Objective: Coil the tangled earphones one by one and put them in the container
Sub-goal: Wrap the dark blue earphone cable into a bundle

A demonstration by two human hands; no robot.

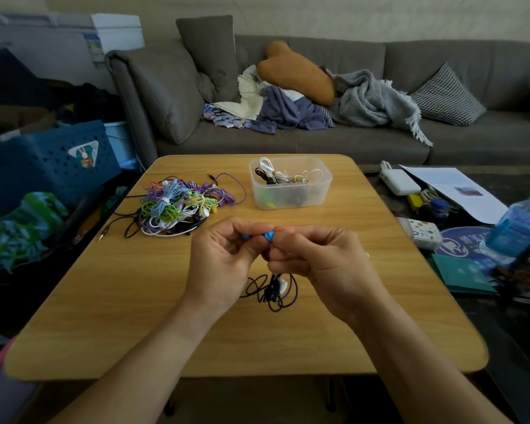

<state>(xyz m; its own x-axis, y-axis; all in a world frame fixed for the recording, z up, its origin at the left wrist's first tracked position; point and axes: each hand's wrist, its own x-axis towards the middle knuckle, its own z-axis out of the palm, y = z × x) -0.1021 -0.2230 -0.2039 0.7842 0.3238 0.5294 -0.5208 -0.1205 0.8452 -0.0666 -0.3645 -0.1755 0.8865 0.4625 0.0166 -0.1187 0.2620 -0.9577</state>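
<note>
i have both hands up over the middle of the table [104,316], close together, each pinching the same earphone. my left hand [221,258] has its fingers curled round one bright blue earbud [245,237], and my right hand [322,258] grips the other blue bit just beside it; the dark purple cord [285,296] hangs down between my wrists in loose loops that reach the tabletop, a small white piece caught among them. so this one is not coiled yet, i'd say i am only getting hold of its ends. the container [315,197] sits at the far side of the table, right of centre, and already has several wound earphones in it, white and dark ones on top, something greenish lower down through the cloudy wall. to its left lies the pile [178,203], a big knot of green, purple, pale blue, white and black cords, well apart from my hands. judging by that heap, most of the job is left.
</note>
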